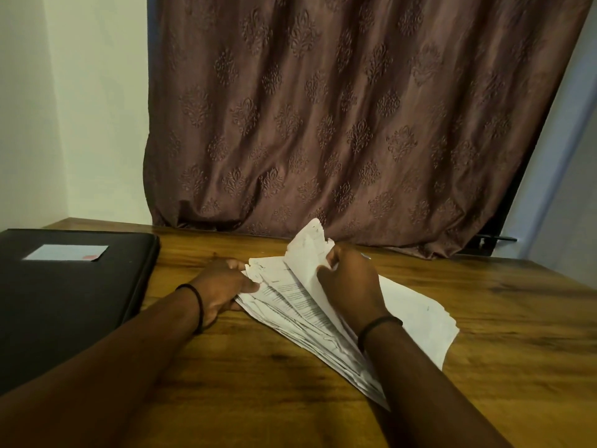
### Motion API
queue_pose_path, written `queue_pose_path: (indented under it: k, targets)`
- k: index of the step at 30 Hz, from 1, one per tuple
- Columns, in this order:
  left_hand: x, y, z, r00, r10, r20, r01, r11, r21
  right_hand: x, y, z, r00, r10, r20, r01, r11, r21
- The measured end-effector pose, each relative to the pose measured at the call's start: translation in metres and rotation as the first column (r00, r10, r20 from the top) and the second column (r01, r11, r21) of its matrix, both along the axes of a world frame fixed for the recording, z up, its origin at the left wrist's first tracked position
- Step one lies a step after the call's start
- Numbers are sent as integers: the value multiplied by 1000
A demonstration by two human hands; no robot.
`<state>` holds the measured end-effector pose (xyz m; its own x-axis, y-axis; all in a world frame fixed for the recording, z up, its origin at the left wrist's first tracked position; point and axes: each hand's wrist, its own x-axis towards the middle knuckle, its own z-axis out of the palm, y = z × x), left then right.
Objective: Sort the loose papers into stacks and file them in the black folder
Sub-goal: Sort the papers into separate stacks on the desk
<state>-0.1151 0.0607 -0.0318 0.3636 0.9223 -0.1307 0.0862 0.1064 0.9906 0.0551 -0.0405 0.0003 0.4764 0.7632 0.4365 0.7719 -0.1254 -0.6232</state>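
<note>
Papers (290, 305) lie fanned mid-table, right of the shut folder (74, 295). Your left hand (223, 286) pins their left edge; your right hand (350, 286) pinches a lifted sheet (307, 250). Sorting underway. Next: peel that sheet clear, start a stack.

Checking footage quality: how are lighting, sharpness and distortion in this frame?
Head view: dim, warm light; black folder nearly featureless; print on the papers too soft to read; wide-angle bend tilts the curtain; left hand and right hand show clearly.
</note>
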Motion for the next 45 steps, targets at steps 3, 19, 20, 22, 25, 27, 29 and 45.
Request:
queue_pose_path:
  k: [3,19,20,22,25,27,29,45]
  targets:
    - [0,2,-1,1000,-3,-3,3,1000,1,-4,0,1,999,39,27,-38,999,-12]
    - [1,4,-1,1000,1,18,-2,1000,6,-1,9,-10,900,159,-406,-161,986,28]
    - [1,4,-1,1000,0,15,0,1000,6,0,9,-10,908,154,-390,-159,987,20]
    - [1,4,-2,1000,-1,15,1,1000,5,0,8,-10,961,131,-242,-138,990,-11]
    - [1,3,-2,1000,-3,17,3,1000,14,-6,1,-5,983,147,-109,-152,987,-42]
    - [0,3,-2,1000,-7,22,6,1000,19,-10,-4,-2,981,184,-55,-186,982,-30]
    - [0,2,-2,1000,-10,24,9,1000,26,-9,-5,-1,979,203,34,-202,979,-31]
    - [0,3,-3,1000,9,11,-9,1000,30,-15,2,-10,887,276,371,-111,906,-409]
